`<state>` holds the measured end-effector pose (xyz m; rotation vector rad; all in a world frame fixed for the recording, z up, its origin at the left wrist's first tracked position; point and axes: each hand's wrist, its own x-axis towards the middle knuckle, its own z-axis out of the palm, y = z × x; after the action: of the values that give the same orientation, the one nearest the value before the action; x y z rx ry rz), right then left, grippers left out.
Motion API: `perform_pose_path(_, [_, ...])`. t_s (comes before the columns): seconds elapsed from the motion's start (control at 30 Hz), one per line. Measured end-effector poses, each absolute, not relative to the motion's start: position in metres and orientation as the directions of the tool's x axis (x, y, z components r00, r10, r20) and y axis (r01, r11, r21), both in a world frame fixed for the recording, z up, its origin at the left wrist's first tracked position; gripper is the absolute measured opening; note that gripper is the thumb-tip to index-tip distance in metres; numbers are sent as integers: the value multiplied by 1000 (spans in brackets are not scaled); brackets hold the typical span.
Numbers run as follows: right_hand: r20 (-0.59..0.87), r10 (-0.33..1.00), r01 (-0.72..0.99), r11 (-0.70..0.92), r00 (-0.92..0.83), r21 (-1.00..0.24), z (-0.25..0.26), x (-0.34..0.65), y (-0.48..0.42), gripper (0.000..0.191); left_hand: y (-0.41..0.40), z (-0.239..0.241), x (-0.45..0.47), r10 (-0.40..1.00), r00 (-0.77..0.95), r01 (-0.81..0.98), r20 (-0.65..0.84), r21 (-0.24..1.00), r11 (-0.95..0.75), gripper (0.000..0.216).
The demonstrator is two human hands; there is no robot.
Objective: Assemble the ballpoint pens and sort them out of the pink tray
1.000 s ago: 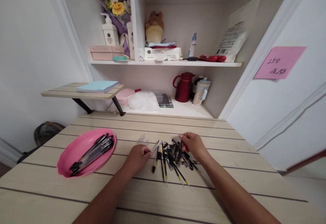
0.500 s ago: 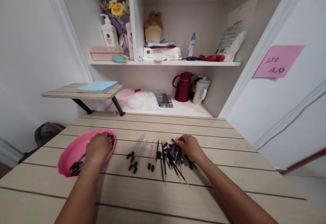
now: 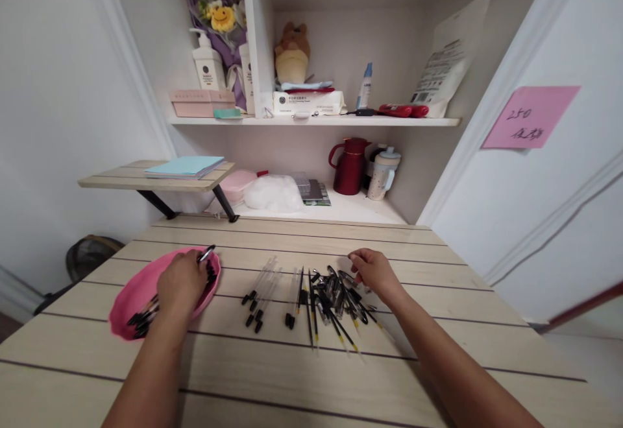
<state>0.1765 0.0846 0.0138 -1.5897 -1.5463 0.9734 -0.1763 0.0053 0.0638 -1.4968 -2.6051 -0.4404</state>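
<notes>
My left hand (image 3: 181, 285) is over the pink basin (image 3: 121, 305), its fingers closed around a pen (image 3: 207, 253) whose clipped end sticks out past them. Several dark pens (image 3: 142, 321) lie in the basin below it. My right hand (image 3: 372, 271) is just above the right side of a pile of pen parts (image 3: 335, 292): black refills with yellow bands, caps and clips. Its fingers are curled together; whatever they pinch, if anything, is hidden. Between the hands lie clear pen barrels with black ends (image 3: 263, 292) and a smaller group of clear barrels (image 3: 293, 298).
A small raised shelf (image 3: 111, 175) with blue paper (image 3: 187, 166) stands at the back left. Behind the slatted table (image 3: 272, 376) is a cabinet with a red jug (image 3: 350, 165), a cup (image 3: 383, 175) and a white plastic bag (image 3: 274, 192).
My right hand has lifted off the pile, up and slightly right. My left hand has shifted a little left, and a pen end now shows tilted up at its fingers.
</notes>
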Motion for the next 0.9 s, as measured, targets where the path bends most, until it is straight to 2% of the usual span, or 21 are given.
perform_pose_path(0.1, [-37,998,236,-25,-47,-971,20,165,75,18,3,66,-139,870,-317,889,378,439,133,26])
perform_pose_path(0.13, [-39,996,164,-24,-86,-986,23,159,70,19,2,64,-124,890,-280,842,361,538,46,24])
perform_pose_path(0.2, [-50,981,54,-40,-190,-998,28,145,56,22,-2,55,-92,961,-193,623,196,781,-34,25])
perform_pose_path(0.23, [-49,966,3,-50,-254,-999,30,138,48,23,-4,49,-77,989,-120,483,83,875,-15,25])
perform_pose_path(0.3, [-55,932,-83,-91,-359,-992,33,125,35,28,-8,37,-53,999,19,271,-51,962,44,22])
perform_pose_path(0.37, [-63,913,-103,-113,-402,-988,33,116,26,31,-10,26,-37,992,88,153,-93,985,79,22])
perform_pose_path(0.43, [-64,925,-81,-101,-374,-992,31,113,24,29,-12,20,-31,987,117,95,-109,991,98,25])
perform_pose_path(0.6, [-73,954,-80,-100,-290,-992,26,121,34,27,-13,25,-34,968,134,123,-214,972,198,18])
perform_pose_path(0.67, [-62,962,-131,-99,-264,-986,27,128,41,28,-14,30,-39,947,182,99,-265,963,250,18])
perform_pose_path(0.8, [-14,995,-267,-40,-99,-963,33,152,59,30,-13,34,-49,896,283,27,-342,937,349,28])
perform_pose_path(0.9, [-15,998,-204,-28,-65,-979,34,169,69,29,-11,31,-54,901,275,-9,-336,936,352,31])
